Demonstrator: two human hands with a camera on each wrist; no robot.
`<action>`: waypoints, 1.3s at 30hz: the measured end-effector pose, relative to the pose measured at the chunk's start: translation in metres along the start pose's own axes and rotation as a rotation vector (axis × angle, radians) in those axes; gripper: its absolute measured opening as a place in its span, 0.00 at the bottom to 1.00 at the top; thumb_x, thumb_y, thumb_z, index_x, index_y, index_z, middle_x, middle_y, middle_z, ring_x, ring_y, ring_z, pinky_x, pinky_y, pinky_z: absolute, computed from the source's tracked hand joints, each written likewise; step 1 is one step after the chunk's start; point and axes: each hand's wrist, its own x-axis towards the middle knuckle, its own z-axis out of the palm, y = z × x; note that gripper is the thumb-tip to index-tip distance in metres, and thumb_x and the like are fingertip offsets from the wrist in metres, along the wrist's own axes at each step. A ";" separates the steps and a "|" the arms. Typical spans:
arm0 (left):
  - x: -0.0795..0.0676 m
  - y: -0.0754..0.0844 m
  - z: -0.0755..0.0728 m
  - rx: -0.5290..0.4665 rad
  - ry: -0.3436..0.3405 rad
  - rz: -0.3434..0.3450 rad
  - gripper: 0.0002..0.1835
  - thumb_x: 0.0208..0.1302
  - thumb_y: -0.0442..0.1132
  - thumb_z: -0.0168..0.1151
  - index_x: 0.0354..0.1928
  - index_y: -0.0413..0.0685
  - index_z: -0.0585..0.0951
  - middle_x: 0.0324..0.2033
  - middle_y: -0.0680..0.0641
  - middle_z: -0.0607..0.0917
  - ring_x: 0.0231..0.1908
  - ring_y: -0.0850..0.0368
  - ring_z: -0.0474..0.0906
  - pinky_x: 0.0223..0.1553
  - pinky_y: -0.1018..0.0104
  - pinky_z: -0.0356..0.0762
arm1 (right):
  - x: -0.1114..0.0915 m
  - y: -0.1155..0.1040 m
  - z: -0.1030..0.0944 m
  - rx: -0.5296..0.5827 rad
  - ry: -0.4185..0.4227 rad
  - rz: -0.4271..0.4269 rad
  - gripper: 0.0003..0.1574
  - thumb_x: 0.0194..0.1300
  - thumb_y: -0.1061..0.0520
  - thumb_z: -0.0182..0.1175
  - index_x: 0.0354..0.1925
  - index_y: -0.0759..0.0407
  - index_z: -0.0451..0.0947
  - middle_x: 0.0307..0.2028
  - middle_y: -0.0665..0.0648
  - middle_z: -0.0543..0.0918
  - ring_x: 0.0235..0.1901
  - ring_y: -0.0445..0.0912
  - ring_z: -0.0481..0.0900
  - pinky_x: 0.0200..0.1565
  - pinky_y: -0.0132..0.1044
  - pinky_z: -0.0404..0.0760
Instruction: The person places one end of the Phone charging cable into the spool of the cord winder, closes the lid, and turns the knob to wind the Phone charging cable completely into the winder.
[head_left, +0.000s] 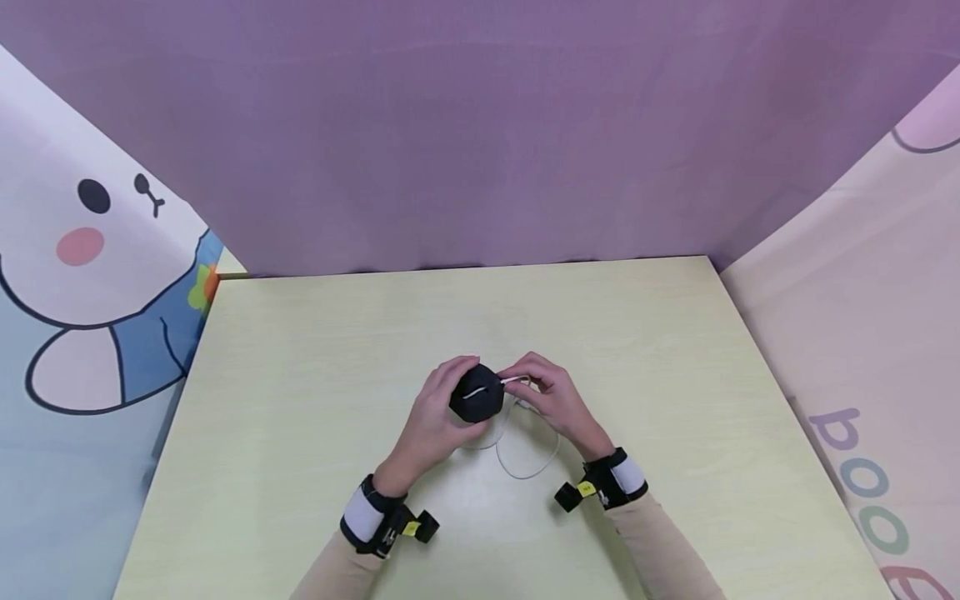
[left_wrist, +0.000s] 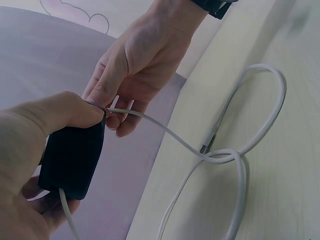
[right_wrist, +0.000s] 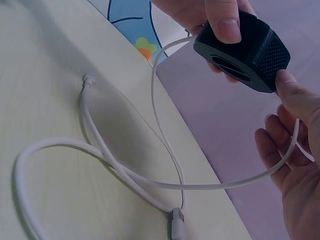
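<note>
My left hand [head_left: 441, 410] grips a black, many-sided cable winder [head_left: 482, 407] above the table, thumb on one side and fingers on the other. A slot with a white strand in it shows on its upper face. At the winder's right edge, my right hand [head_left: 551, 395] pinches the white USB cable [left_wrist: 239, 195], its thumb tip right at the winder's ridged side in the right wrist view. Another length of cable leaves the opposite side of the winder. Loose loops hang below and lie on the tabletop, with a USB plug [right_wrist: 177, 226] and a smaller connector end [right_wrist: 89, 79] there.
The pale wooden table [head_left: 315, 333] spreads around both hands. A purple curtain [head_left: 480, 133] stands along its back edge, with printed cloth panels at left and right. Black straps with small cameras [head_left: 426, 527] sit on both wrists.
</note>
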 end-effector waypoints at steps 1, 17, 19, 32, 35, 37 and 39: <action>0.000 0.000 0.000 -0.001 0.002 0.003 0.44 0.44 0.34 0.79 0.67 0.49 0.71 0.63 0.45 0.72 0.61 0.49 0.69 0.60 0.49 0.73 | 0.000 0.000 0.000 -0.004 0.001 -0.003 0.12 0.61 0.73 0.62 0.45 0.70 0.82 0.38 0.63 0.81 0.43 0.44 0.78 0.45 0.30 0.77; -0.002 -0.001 0.002 0.011 0.004 -0.011 0.44 0.44 0.34 0.79 0.67 0.48 0.70 0.62 0.45 0.72 0.61 0.49 0.69 0.60 0.49 0.73 | -0.002 -0.001 0.003 -0.028 0.026 0.021 0.12 0.61 0.72 0.62 0.45 0.70 0.82 0.38 0.63 0.81 0.41 0.46 0.77 0.42 0.29 0.75; -0.001 -0.001 0.002 0.008 -0.001 -0.018 0.45 0.43 0.34 0.80 0.67 0.48 0.70 0.63 0.45 0.72 0.62 0.49 0.69 0.60 0.49 0.73 | -0.004 0.009 0.003 -0.028 0.028 0.026 0.13 0.62 0.72 0.63 0.45 0.68 0.83 0.38 0.61 0.81 0.41 0.46 0.77 0.41 0.29 0.75; -0.001 -0.002 0.002 0.015 0.002 -0.016 0.45 0.43 0.33 0.79 0.67 0.48 0.70 0.63 0.45 0.72 0.62 0.49 0.69 0.60 0.50 0.73 | -0.006 0.027 0.003 -0.043 0.038 0.001 0.14 0.61 0.71 0.63 0.46 0.63 0.83 0.39 0.57 0.82 0.43 0.45 0.77 0.44 0.28 0.75; -0.001 -0.002 0.002 0.015 -0.005 -0.021 0.45 0.43 0.33 0.79 0.67 0.47 0.70 0.63 0.45 0.72 0.62 0.48 0.69 0.60 0.49 0.73 | -0.004 0.014 0.005 -0.075 0.056 -0.010 0.15 0.59 0.73 0.64 0.46 0.68 0.82 0.42 0.63 0.81 0.47 0.52 0.77 0.52 0.29 0.74; 0.000 -0.003 0.001 0.017 -0.008 -0.025 0.45 0.44 0.34 0.79 0.67 0.46 0.69 0.63 0.44 0.71 0.62 0.48 0.69 0.61 0.50 0.72 | -0.003 0.005 0.006 -0.104 0.082 -0.013 0.17 0.58 0.73 0.65 0.48 0.71 0.80 0.46 0.67 0.79 0.51 0.56 0.75 0.58 0.30 0.70; 0.000 -0.004 0.002 0.021 0.002 -0.030 0.45 0.45 0.35 0.79 0.68 0.45 0.68 0.63 0.43 0.71 0.62 0.47 0.70 0.61 0.50 0.72 | -0.003 -0.001 0.008 -0.137 0.118 -0.004 0.21 0.57 0.73 0.66 0.50 0.73 0.78 0.50 0.68 0.77 0.54 0.58 0.73 0.61 0.32 0.68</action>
